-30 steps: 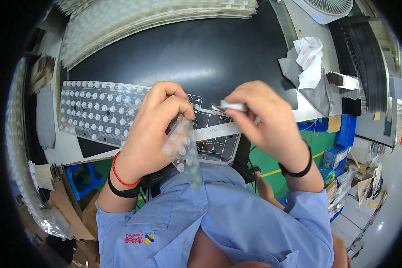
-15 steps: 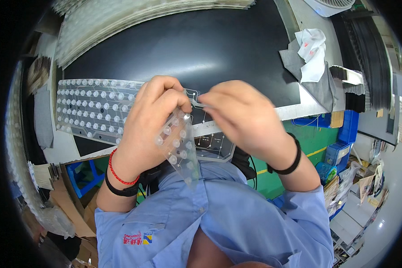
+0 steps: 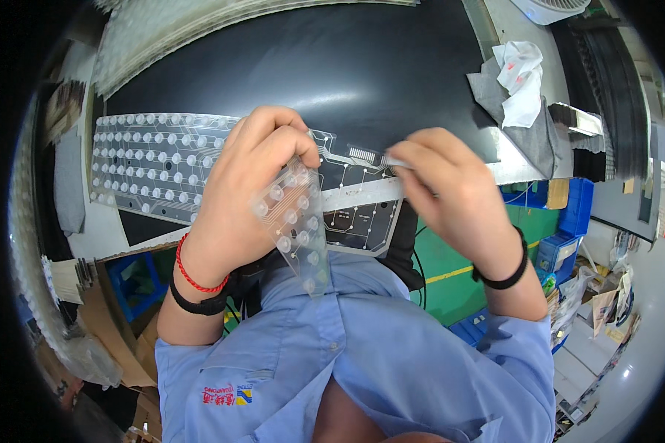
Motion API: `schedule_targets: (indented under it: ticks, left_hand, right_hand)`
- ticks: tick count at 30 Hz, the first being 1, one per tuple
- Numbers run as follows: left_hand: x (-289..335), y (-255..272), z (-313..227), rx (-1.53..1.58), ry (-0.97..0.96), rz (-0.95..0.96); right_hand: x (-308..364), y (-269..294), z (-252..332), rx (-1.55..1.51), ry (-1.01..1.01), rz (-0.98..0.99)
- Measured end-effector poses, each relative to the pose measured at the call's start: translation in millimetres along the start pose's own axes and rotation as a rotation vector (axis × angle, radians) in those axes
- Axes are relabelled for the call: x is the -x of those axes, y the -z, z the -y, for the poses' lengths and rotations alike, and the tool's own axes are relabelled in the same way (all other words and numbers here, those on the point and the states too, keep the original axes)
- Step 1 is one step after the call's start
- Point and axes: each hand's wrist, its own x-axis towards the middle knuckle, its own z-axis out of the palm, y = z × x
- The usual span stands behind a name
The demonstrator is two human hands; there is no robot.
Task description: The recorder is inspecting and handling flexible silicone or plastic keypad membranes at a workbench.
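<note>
A clear keyboard membrane with rows of pale rubber domes lies across the near edge of the black work surface. My left hand is closed on its folded-up top layer, and the raised flap hangs toward my shirt. Under the lifted flap shows the lower circuit sheet, with printed traces and dots. Its striped contact tail points to the right. Beside the tail's end, my right hand pinches a small pale strip; its fingertips partly hide it.
Stacked clear dome sheets stand at the back left of the black mat. A white cloth rests on grey fabric at the right, near dark stacked sheets. Blue bins stand lower right, and a fan sits far right.
My right hand has moved right, away from my left hand, with the pale strip in its fingers. The contact tail now shows between the hands. My left hand keeps its hold.
</note>
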Motion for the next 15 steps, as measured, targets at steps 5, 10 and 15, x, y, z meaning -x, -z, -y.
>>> schedule_targets:
  ticks: [5, 10, 15]
  left_hand:
    - [0, -3, 2, -0.027, -0.028, -0.013]
    - [2, -1, 2, -0.012, -0.019, -0.010]
    - [1, -2, 2, -0.035, -0.026, -0.006]
  right_hand:
    - [-25, -11, 11, -0.098, 0.143, -0.045]
    - [-4, 1, 6, 0.030, 0.002, 0.013]
    - [-20, -5, 9, -0.088, 0.097, -0.037]
